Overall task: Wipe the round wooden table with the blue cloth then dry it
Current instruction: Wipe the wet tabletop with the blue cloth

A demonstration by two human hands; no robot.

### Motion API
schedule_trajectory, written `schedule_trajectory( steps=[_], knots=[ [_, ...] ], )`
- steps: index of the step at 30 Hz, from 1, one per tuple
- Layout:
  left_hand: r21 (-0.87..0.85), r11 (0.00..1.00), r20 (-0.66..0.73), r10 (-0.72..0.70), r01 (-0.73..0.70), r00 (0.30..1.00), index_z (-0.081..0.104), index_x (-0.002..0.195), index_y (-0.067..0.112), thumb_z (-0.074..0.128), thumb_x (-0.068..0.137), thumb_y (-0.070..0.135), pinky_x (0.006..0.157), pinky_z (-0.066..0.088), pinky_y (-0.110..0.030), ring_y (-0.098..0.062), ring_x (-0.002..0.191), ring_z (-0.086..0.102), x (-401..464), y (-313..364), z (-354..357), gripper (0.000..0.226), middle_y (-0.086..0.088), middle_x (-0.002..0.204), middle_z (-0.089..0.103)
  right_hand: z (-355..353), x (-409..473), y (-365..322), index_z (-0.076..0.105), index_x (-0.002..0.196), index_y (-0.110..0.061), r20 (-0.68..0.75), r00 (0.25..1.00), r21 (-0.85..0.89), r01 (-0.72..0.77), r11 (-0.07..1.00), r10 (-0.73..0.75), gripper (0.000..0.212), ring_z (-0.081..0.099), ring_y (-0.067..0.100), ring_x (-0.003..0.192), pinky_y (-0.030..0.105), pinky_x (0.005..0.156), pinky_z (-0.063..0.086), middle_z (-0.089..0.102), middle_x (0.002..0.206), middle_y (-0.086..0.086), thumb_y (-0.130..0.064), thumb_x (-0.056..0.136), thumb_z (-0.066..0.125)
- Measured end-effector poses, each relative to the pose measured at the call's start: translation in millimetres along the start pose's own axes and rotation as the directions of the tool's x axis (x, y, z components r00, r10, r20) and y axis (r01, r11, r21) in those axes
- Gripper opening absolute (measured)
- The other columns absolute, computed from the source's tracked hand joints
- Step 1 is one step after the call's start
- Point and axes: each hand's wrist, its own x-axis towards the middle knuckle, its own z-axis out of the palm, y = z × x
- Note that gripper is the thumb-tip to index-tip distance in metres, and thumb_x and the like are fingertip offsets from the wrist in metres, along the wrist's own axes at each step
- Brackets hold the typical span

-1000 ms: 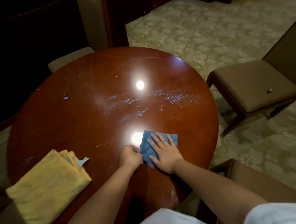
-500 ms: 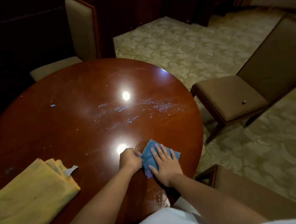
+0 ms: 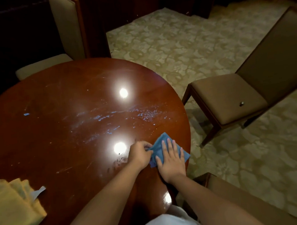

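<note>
Right now the right hand point(image 3: 170, 160) lies flat, fingers straight and spread, pressing the blue cloth point(image 3: 163, 148) onto the desk point(image 3: 59, 139) close to its near right edge, while the left hand point(image 3: 140, 154) curls its fingers round the cloth's left corner and pinches it. The cloth sits bunched between the two hands, its far corner poking out past the right fingertips. Judging by the surface, the wiping looks barely begun: a wide band of pale bluish specks and streaks point(image 3: 126, 117) runs across the middle of the round wooden top, well beyond the cloth, a small blue scrap point(image 3: 26, 114) lies toward the far left, and dark smudges point(image 3: 118, 162) show just left of the left hand. Most of the top appears unwiped, and drying has not started; the folded yellow cloth point(image 3: 10, 211), likely meant for that, rests at the near left edge, apart from both hands. A small white tag point(image 3: 38, 192) sticks out of it, but no writing can be read on it or anywhere else.
</note>
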Motion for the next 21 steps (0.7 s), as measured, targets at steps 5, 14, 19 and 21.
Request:
schedule_trajectory(
  steps=[5, 14, 19, 21],
  knots=[
    [0.045, 0.998, -0.031, 0.040, -0.038, 0.999, 0.071, 0.105, 0.007, 0.061, 0.084, 0.000, 0.076, 0.043, -0.017, -0.018, 0.096, 0.064, 20.2, 31.1, 24.2, 0.024, -0.008, 0.104, 0.071, -13.5, 30.0, 30.5, -0.027, 0.137, -0.023, -0.029, 1.000, 0.015, -0.011, 1.000, 0.012, 0.077, -0.031, 0.010, 0.135, 0.036, 0.107, -0.026, -0.032, 0.146, -0.005, -0.059, 0.070, -0.017],
    [0.082, 0.994, -0.040, 0.076, -0.072, 0.996, 0.071, 0.104, 0.006, 0.059, 0.084, -0.002, 0.070, 0.044, -0.014, -0.018, 0.092, 0.065, 57.1, 72.1, 55.7, 0.025, -0.009, 0.102, 0.071, -31.2, 78.2, 60.8, -0.015, 0.148, -0.019, -0.104, 0.994, 0.053, -0.036, 0.998, 0.041, 0.081, -0.023, 0.017, 0.143, 0.036, 0.110, -0.021, -0.027, 0.152, -0.001, -0.057, 0.078, -0.012],
    [0.071, 0.994, -0.055, 0.084, -0.080, 0.995, 0.070, 0.106, 0.005, 0.061, 0.085, 0.000, 0.086, 0.051, -0.026, -0.020, 0.096, 0.065, 80.1, 89.9, 62.3, 0.024, -0.010, 0.104, 0.071, -45.9, 113.4, 73.2, -0.008, 0.152, -0.016, -0.093, 0.996, 0.034, 0.000, 0.999, 0.003, 0.070, -0.019, 0.022, 0.146, 0.037, 0.115, -0.013, -0.017, 0.159, 0.005, -0.053, 0.096, 0.011],
    [0.070, 0.995, -0.076, 0.079, -0.073, 0.994, 0.070, 0.106, 0.006, 0.061, 0.085, 0.002, 0.086, 0.049, -0.023, -0.019, 0.096, 0.065, 88.8, 94.2, 62.1, 0.023, -0.008, 0.105, 0.070, -52.2, 127.0, 77.2, -0.009, 0.152, -0.016, -0.087, 0.996, 0.032, 0.032, 0.999, -0.029, 0.068, -0.020, 0.021, 0.145, 0.037, 0.116, -0.013, -0.017, 0.159, 0.004, -0.047, 0.101, 0.024]
  ],
)
